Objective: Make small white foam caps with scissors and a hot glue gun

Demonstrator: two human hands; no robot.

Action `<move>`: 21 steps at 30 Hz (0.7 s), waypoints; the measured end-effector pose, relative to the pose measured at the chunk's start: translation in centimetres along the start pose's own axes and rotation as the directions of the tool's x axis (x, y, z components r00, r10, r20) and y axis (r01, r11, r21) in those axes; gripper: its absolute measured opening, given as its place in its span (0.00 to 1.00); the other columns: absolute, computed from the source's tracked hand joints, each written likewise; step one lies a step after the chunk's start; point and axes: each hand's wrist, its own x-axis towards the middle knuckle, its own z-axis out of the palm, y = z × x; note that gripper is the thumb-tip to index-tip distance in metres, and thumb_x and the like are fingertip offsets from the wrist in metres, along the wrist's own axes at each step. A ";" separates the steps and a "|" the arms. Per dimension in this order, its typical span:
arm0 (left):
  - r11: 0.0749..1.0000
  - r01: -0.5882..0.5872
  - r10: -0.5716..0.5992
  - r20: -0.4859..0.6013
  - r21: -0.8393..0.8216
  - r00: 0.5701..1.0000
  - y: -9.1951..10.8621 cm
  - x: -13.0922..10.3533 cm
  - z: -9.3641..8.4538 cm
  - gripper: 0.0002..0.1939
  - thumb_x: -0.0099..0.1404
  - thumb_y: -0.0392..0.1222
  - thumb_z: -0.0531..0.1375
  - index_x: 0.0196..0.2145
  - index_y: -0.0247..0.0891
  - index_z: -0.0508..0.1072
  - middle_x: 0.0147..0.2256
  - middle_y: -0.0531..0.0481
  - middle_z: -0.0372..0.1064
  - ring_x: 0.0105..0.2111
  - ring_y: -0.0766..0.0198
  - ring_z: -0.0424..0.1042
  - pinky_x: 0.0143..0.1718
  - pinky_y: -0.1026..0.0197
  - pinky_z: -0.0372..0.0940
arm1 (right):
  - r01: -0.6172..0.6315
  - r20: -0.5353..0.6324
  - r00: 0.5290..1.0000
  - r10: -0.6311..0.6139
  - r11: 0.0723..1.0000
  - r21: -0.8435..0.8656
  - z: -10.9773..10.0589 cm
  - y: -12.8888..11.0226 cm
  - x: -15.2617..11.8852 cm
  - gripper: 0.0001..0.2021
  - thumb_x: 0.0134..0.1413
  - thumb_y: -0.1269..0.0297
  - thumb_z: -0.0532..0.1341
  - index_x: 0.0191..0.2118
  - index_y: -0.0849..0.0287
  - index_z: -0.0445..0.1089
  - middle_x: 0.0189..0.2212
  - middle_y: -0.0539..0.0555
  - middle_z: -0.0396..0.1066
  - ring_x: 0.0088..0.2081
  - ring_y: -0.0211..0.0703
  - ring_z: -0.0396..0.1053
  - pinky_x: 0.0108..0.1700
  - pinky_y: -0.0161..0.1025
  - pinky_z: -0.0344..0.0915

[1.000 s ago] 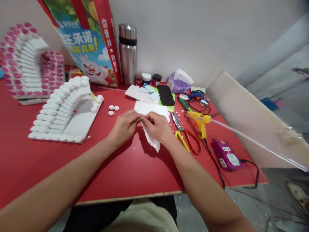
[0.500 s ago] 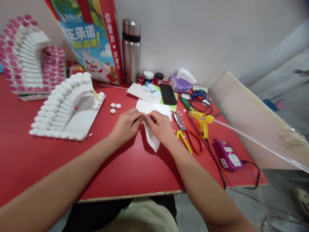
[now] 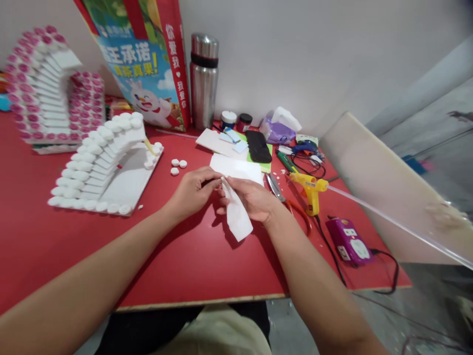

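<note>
A white paper strip [image 3: 238,217] hangs down from between my two hands, its top end narrow and pinched. My left hand [image 3: 195,192] has thumb and index finger closed on that top end. My right hand [image 3: 254,197] holds the strip from the right, thumb on top and fingers curled behind it. Several white round pieces [image 3: 175,171] lie to the left of my hands. Farther left sits a white model staircase [image 3: 125,172] edged with similar rounds. Beyond my hands lies a white sheet [image 3: 236,167].
Right of my hands are red-handled shears [image 3: 275,187], a yellow glue gun [image 3: 310,187] and a purple power adapter [image 3: 349,241]. Along the back stand a steel bottle [image 3: 204,81], a large printed bag [image 3: 148,69] and a pink-trimmed model [image 3: 33,98]. A black phone-like object [image 3: 258,146] lies beyond.
My right hand has turned, its fingers now behind the strip. The strip's lower end has swung toward the right and shows more of its face. The camera view has shifted slightly.
</note>
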 end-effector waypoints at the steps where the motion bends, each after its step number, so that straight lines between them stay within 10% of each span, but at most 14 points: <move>1: 1.000 0.016 -0.016 -0.006 -0.018 1.000 -0.1 0.0 0.1 0.10 0.69 0.37 0.59 0.38 0.37 0.81 0.35 0.48 0.76 0.36 0.61 0.75 0.41 0.58 0.70 | 0.029 -0.001 1.000 -0.029 0.999 -0.016 0.0 0.1 0.0 0.09 0.64 0.60 0.63 0.39 0.60 0.70 0.28 0.48 0.70 0.24 0.34 0.65 0.35 0.41 0.77; 11: 0.991 0.118 -0.122 -0.065 -0.058 0.990 -0.1 0.0 0.3 0.10 0.68 0.41 0.60 0.36 0.36 0.81 0.34 0.46 0.78 0.34 0.60 0.76 0.39 0.58 0.70 | 0.238 -0.175 0.930 -0.325 0.890 -0.388 0.3 0.8 0.5 0.20 0.45 0.50 0.73 0.35 0.59 0.71 0.22 0.44 0.67 0.20 0.33 0.63 0.22 0.34 0.66; 21: 0.988 0.143 -0.149 -0.131 -0.053 0.980 0.5 -0.2 1.0 0.10 0.67 0.40 0.60 0.38 0.36 0.82 0.35 0.46 0.79 0.35 0.60 0.76 0.38 0.59 0.69 | 0.174 -0.149 0.554 -0.819 0.289 -0.941 0.9 2.1 1.1 0.12 0.56 0.60 0.63 0.24 0.56 0.67 0.19 0.46 0.64 0.24 0.36 0.59 0.29 0.36 0.54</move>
